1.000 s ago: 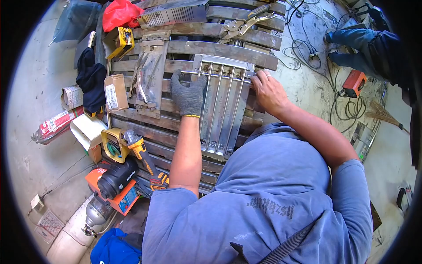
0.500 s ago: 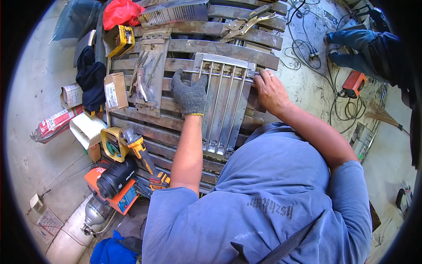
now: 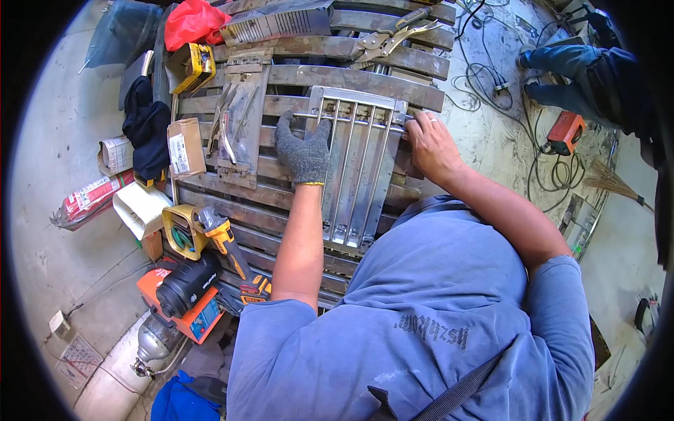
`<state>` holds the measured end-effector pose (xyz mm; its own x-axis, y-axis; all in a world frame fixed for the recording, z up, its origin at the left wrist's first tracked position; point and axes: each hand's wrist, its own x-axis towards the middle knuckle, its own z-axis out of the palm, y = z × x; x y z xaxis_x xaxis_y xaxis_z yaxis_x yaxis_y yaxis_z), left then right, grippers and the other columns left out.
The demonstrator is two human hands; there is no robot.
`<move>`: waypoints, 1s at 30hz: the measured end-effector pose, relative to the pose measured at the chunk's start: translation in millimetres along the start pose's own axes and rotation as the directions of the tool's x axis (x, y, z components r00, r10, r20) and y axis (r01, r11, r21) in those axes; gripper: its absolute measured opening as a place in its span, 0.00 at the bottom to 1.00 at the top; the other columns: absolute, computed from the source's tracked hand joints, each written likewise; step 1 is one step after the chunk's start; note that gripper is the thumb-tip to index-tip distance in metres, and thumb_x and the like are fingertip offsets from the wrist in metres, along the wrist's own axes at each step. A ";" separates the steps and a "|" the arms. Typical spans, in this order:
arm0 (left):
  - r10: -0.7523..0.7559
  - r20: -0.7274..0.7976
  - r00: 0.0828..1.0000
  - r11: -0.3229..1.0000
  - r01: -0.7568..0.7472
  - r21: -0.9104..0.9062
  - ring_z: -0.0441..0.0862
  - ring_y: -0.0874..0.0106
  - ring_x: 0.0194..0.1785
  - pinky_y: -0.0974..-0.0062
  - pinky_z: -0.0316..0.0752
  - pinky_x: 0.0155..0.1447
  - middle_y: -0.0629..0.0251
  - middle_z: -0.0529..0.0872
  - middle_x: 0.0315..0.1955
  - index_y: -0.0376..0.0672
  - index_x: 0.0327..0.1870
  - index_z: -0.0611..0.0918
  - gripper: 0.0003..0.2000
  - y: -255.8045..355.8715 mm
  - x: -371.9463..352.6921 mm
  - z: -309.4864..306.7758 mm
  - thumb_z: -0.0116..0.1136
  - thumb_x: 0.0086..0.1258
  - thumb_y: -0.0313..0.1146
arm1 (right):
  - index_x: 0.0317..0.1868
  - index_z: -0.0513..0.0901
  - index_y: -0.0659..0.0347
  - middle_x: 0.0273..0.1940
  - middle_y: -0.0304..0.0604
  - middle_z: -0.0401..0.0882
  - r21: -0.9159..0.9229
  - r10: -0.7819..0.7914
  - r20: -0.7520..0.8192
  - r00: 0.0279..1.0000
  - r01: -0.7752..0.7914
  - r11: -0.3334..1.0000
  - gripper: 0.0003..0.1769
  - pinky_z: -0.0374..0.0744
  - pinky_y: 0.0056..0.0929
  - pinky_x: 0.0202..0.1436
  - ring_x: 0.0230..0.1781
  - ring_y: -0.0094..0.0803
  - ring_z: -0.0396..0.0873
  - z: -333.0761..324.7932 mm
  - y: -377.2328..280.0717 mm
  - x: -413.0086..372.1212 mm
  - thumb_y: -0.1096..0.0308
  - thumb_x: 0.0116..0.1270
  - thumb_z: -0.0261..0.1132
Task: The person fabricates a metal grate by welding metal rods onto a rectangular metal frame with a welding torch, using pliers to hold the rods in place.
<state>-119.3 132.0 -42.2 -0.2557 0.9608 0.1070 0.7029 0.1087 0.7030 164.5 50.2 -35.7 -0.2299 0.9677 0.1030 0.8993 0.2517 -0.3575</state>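
A flat metal jig plate (image 3: 385, 151) lies on the slatted metal bench, with several long thin rods (image 3: 360, 163) running lengthwise over it. Near its far end a thin metal cross rod (image 3: 375, 125) spans these rods. My left hand (image 3: 305, 151), in a grey knitted glove, has its forefinger and thumb at the left end of the cross rod, holding it. My bare right hand (image 3: 433, 144) is closed around the opposite end, beside the plate's right edge; its fingertips are partly hidden.
Left of the jig lies another metal plate (image 3: 244, 144) with loose strips. Locking pliers (image 3: 386, 45) rest at the far side. A yellow angle grinder (image 3: 230, 245), a cardboard box (image 3: 186, 146) and an orange machine (image 3: 203, 316) line the left. Cables (image 3: 491, 77) and a person's legs (image 3: 562, 77) are at right.
Both hands stay at the two ends of the cross rod. The view has shifted very slightly; nothing else visibly differs.
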 end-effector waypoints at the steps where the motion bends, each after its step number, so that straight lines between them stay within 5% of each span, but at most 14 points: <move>1: 0.010 -0.004 1.000 1.000 -0.010 0.007 0.88 0.62 0.59 0.64 0.82 0.67 0.52 0.91 0.59 0.33 0.72 0.83 0.39 -0.5 -0.1 -0.1 0.90 0.59 0.36 | 0.54 0.81 0.63 0.56 0.54 0.79 0.002 0.000 -0.001 1.000 0.000 1.000 0.10 0.78 0.46 0.69 0.63 0.51 0.79 0.1 0.1 0.1 0.70 0.77 0.62; 13: -0.010 0.000 1.000 1.000 0.009 0.018 0.87 0.66 0.52 0.66 0.83 0.61 0.55 0.91 0.58 0.34 0.72 0.84 0.39 -1.6 0.7 1.2 0.90 0.58 0.36 | 0.56 0.81 0.63 0.58 0.54 0.78 0.022 0.025 0.048 0.999 -0.026 0.999 0.11 0.78 0.47 0.69 0.65 0.51 0.78 -2.3 -1.1 -1.2 0.69 0.78 0.62; 30: -0.006 0.012 1.000 1.000 0.006 0.029 0.88 0.58 0.62 0.62 0.82 0.68 0.50 0.91 0.61 0.34 0.71 0.84 0.38 11.8 -0.2 -5.0 0.90 0.59 0.36 | 0.54 0.81 0.64 0.55 0.53 0.79 0.072 0.057 0.078 0.995 -0.063 0.995 0.09 0.79 0.47 0.66 0.61 0.51 0.80 -7.0 -3.0 2.0 0.70 0.77 0.62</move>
<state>-114.3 131.8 -30.4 -0.2523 0.9630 0.0945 0.7204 0.1217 0.6828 163.9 51.2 -27.9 -0.2061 0.9785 0.0099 0.8829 0.1903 -0.4293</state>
